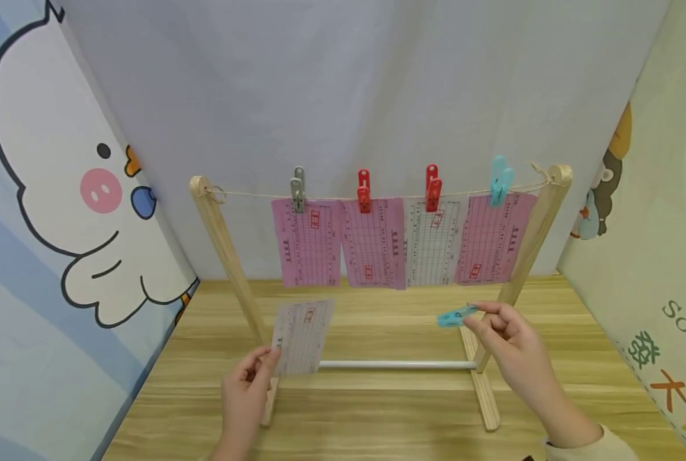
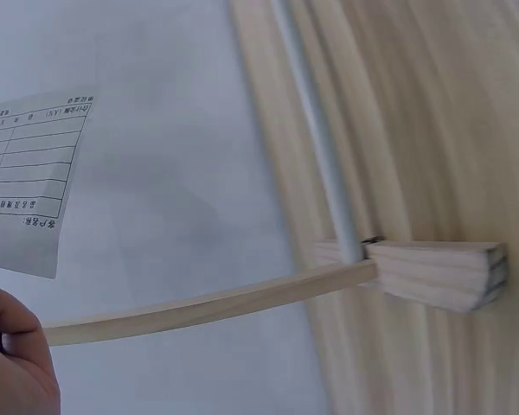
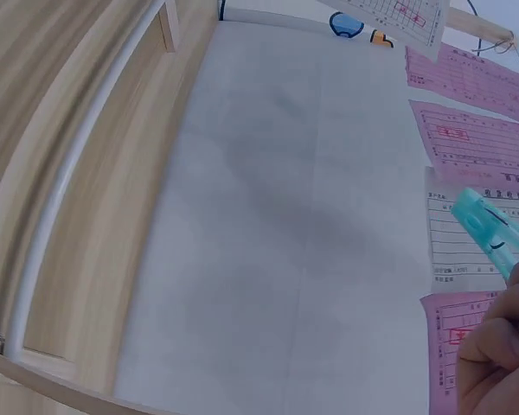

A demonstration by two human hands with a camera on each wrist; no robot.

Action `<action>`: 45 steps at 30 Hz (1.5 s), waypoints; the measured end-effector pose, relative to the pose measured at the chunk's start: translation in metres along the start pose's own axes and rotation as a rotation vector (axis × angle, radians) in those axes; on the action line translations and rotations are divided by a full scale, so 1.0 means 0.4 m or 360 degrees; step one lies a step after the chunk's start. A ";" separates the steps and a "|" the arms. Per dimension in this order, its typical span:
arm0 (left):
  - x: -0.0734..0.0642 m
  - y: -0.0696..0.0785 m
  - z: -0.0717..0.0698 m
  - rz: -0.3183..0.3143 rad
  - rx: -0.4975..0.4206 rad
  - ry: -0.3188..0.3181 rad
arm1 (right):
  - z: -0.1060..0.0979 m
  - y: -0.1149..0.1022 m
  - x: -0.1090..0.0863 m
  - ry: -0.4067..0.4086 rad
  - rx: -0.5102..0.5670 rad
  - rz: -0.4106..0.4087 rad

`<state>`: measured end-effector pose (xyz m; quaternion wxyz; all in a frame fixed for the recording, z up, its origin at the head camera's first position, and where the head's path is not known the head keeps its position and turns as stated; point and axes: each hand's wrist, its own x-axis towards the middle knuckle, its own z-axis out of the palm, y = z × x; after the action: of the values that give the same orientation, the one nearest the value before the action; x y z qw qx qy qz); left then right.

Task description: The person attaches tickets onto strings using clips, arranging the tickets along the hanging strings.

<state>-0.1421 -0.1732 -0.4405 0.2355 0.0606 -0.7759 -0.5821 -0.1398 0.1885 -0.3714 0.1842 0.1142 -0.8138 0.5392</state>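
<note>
Between thumb and fingers my left hand (image 1: 246, 392) pinches a white printed form (image 1: 303, 338) by its left edge; the sheet stands tilted in front of the rack's left post. The form (image 2: 30, 173) also shows at the left of the left wrist view. My right hand (image 1: 512, 342) pinches a light blue clothespin (image 1: 455, 316) by its handle end, its nose pointing left, near the right post. In the right wrist view the clothespin (image 3: 489, 226) overlaps the hanging slips. Above both hands, a string (image 1: 245, 194) carries pink slips (image 1: 310, 250) and one white slip (image 1: 433, 246).
A grey clothespin (image 1: 298, 192), two red clothespins (image 1: 364, 192) and a blue clothespin (image 1: 500, 182) hold the slips. The wooden rack has a left post (image 1: 230, 262), a right post (image 1: 530, 262) and a white crossbar (image 1: 397, 365). It stands on a wood-grain table (image 1: 377, 416).
</note>
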 end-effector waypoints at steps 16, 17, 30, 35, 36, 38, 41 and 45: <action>0.045 0.060 -0.023 0.0236 -0.0114 0.0000 | 0.006 -0.114 0.091 -0.0143 0.0183 -0.0361; 0.048 0.061 -0.024 0.0249 -0.0114 -0.0003 | 0.006 -0.120 0.096 -0.0148 0.0238 -0.0377; 0.070 0.081 -0.034 0.0268 -0.0057 0.0017 | 0.007 -0.211 0.158 -0.0272 0.0455 -0.0342; 0.076 0.095 -0.042 0.0321 -0.0074 0.0019 | 0.020 -0.257 0.185 -0.0362 0.0347 -0.0375; 0.077 0.098 -0.043 0.0325 -0.0084 0.0019 | 0.023 -0.266 0.190 -0.0382 0.0308 -0.0377; 0.081 0.103 -0.046 0.0329 -0.0096 0.0023 | 0.031 -0.286 0.203 -0.0422 0.0231 -0.0388; 0.088 0.111 -0.049 0.0317 -0.0116 0.0027 | 0.043 -0.316 0.224 -0.0469 0.0137 -0.0412; 0.096 0.123 -0.053 0.0289 -0.0129 0.0009 | 0.061 -0.353 0.256 -0.0488 0.0045 -0.0486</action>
<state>-0.1581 -0.1902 -0.3787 0.2917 -0.0180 -0.7534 -0.5890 -0.1826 0.1122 -0.2187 0.1363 0.3194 -0.7979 0.4928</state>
